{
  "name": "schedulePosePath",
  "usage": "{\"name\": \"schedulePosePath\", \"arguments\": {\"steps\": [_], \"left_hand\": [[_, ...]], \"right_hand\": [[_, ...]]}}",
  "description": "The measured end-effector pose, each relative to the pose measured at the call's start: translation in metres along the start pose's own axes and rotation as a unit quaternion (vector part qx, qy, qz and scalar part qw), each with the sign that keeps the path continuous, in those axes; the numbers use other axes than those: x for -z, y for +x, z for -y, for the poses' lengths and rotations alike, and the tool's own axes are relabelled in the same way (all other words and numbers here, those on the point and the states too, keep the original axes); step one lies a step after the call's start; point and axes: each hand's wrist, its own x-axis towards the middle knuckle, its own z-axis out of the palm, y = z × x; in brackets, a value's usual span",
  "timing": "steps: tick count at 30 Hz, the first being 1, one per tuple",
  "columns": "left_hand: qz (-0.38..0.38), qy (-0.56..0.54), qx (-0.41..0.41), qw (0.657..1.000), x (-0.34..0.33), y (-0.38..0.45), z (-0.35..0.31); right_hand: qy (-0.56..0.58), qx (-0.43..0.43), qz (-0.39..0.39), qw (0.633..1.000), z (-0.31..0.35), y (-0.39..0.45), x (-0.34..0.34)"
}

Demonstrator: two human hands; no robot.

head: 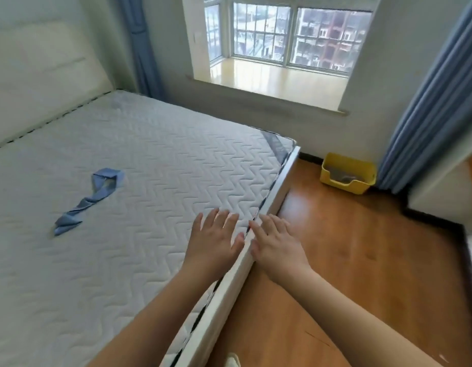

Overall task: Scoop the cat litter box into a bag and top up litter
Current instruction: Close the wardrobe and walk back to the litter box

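Quilted cloth mattress (150,160), glossy wood floor (348,234), yellow plastic litter box (335,181).

A bright yellow plastic litter box (347,172) holds grey litter. The white quilted mattress (139,165) carries a stitched zigzag chevron pattern, edged with black-and-white striped piping. A blue fabric strip (93,198) lies on it. The wooden plank floor (362,247) is warm orange-brown; the pleated curtains (430,102) are blue.
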Motion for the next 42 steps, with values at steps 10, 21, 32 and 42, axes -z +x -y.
{"name": "schedulePosePath", "arguments": {"steps": [10,21,32,42], "left_hand": [[0.005,0.012,-0.185,0.983,-0.036,0.12,-0.078],[0.074,0.014,-0.305,0.949,-0.069,0.244,-0.208],[0.09,0.008,-0.32,0.943,-0.085,0.365,-0.334],[0.091,-0.009,-0.343,0.935,-0.103,0.487,-0.387]], "right_hand": [[0.001,-0.226,0.008,0.974,-0.098,0.009,0.013],[0.02,-0.339,-0.007,0.94,-0.252,0.017,0.028],[0.041,-0.38,-0.003,0.924,-0.422,0.046,0.035],[0.045,-0.4,0.028,0.915,-0.516,0.097,0.022]]}}
